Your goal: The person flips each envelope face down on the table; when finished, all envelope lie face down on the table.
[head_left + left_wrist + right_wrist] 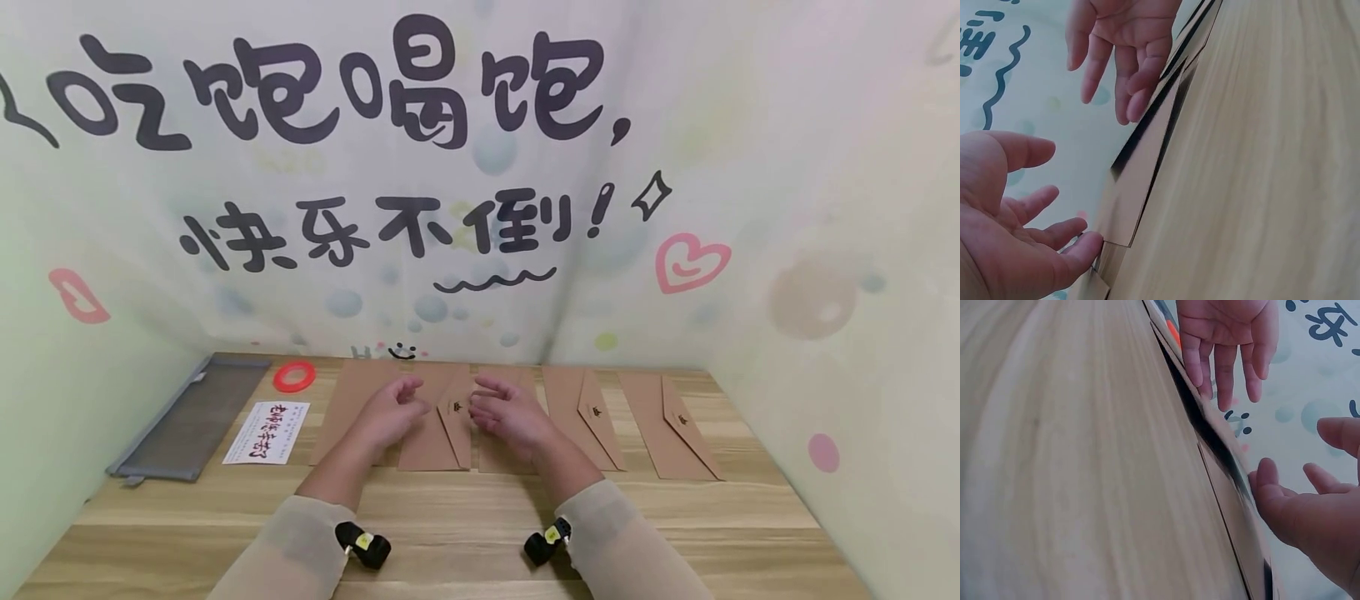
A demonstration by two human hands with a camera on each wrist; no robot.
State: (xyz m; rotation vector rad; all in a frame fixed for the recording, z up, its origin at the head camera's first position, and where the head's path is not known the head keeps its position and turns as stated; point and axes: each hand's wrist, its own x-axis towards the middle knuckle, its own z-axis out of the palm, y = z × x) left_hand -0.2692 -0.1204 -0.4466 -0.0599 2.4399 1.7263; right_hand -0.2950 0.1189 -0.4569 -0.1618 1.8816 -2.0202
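Several brown kraft-paper envelopes lie side by side across the wooden table in the head view. My left hand (392, 417) is over the left part of the row, beside an envelope (431, 433) with a pointed flap and a small dark print. Over the middle of the row is my right hand (513, 417), partly covering another envelope (504, 458). Both hands have loosely spread fingers and hold nothing; a gap separates them. In the left wrist view, the left hand's fingertips (1090, 247) come close to an envelope's edge; whether they touch is unclear.
Further right lie two more flapped envelopes, one (566, 417) near the right hand and one (652, 433) at the row's end. On the left are a grey mesh pouch (195, 417), a red ring-shaped roll (294, 377) and a white card with red writing (268, 433). A printed curtain (480, 325) stands behind.
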